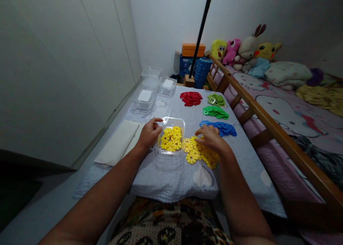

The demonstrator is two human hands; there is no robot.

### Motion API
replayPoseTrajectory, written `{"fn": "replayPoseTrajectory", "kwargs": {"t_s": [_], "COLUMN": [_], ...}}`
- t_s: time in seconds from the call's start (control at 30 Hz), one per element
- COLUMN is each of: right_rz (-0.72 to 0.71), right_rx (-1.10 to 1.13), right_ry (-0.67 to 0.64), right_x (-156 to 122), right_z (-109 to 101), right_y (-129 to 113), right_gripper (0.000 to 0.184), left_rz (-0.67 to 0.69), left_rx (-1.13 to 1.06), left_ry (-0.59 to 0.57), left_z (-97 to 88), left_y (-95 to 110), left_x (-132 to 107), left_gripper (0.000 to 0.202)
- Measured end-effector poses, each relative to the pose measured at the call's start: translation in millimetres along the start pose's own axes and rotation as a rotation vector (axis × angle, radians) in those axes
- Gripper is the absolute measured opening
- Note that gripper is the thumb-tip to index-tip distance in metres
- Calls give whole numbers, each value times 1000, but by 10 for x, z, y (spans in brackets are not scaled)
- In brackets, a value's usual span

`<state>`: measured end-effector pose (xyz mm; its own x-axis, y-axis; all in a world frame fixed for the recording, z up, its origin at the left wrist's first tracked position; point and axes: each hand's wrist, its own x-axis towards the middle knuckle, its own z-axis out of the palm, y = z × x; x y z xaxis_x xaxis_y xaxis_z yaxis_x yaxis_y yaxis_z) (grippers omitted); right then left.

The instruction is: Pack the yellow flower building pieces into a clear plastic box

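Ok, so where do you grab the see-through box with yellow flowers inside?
Probably by the rim of the clear box, on its left and right sides, coming from above. It sits upright and open-topped, so the rim is exposed, while loose yellow pieces crowd its right side. The left hand is at its left.

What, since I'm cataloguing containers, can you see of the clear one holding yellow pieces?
The clear container looks like thin plastic, squarish with rounded corners and a rim. It sits upright on the cloth, apparently open, with yellow flower-shaped pieces inside. The left hand is at its left edge, seemingly touching; loose yellow pieces lie by its right side.
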<state>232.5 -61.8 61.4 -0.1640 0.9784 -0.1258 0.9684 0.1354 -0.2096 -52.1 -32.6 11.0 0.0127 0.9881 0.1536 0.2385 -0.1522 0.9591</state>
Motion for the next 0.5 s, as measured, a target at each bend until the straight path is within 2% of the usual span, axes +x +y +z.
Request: {"fn": "replayPoseTrajectory", "kwargs": {"t_s": [0.13, 0.27, 0.5], "right_rz": [31, 41, -53], "right_rx": [-48, -40, 188], "right_ry": [-90, -106, -87], "right_x": [-77, -90, -45], "right_z": [5, -14, 0], "right_y": [-59, -85, 34], "right_gripper": [26, 22, 13], "left_rz": [10, 3, -3], "left_rx": [11, -1, -8], "left_ry": [-1, -2, -3], "left_z": [-3, 0, 1], "left_y": [-5, 19, 41], "left_x": [6, 2, -6], "left_gripper": [35, 34, 34]}}
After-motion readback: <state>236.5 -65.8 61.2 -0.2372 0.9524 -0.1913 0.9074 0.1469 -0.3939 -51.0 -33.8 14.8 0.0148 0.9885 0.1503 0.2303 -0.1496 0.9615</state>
